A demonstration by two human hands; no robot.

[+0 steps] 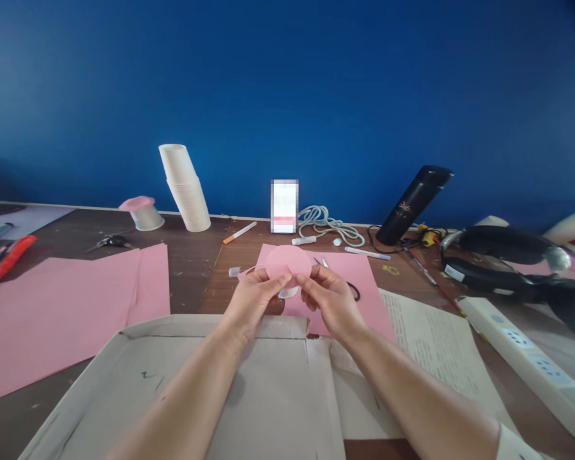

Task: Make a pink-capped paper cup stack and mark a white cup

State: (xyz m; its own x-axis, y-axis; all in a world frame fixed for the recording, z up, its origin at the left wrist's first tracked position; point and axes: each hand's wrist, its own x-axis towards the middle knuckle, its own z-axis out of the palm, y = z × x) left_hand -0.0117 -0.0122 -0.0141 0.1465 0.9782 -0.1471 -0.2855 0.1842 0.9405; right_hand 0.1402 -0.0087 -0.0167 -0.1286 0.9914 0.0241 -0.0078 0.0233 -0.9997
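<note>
Between both hands is a round pink paper disc point(288, 257), pinched along its lower edge by the thumbs and fingers. My left hand point(257, 292) is closed on the disc's left side, and my right hand point(329, 295) is closed on its right side. Just below the disc a small white round thing point(289, 292) shows, mostly hidden. Under the hands lies a pink sheet point(364, 287), with dark-handled scissors point(354, 292) on it, partly covered by my right hand.
A shallow cardboard tray point(278, 390) lies in front. Around stand stacked paper cups point(186, 191), a pink-topped cup point(146, 214), a phone point(284, 206), a black flask point(412, 204), headphones point(498, 259) and a power strip point(522, 358). More pink sheets point(67, 306) lie left.
</note>
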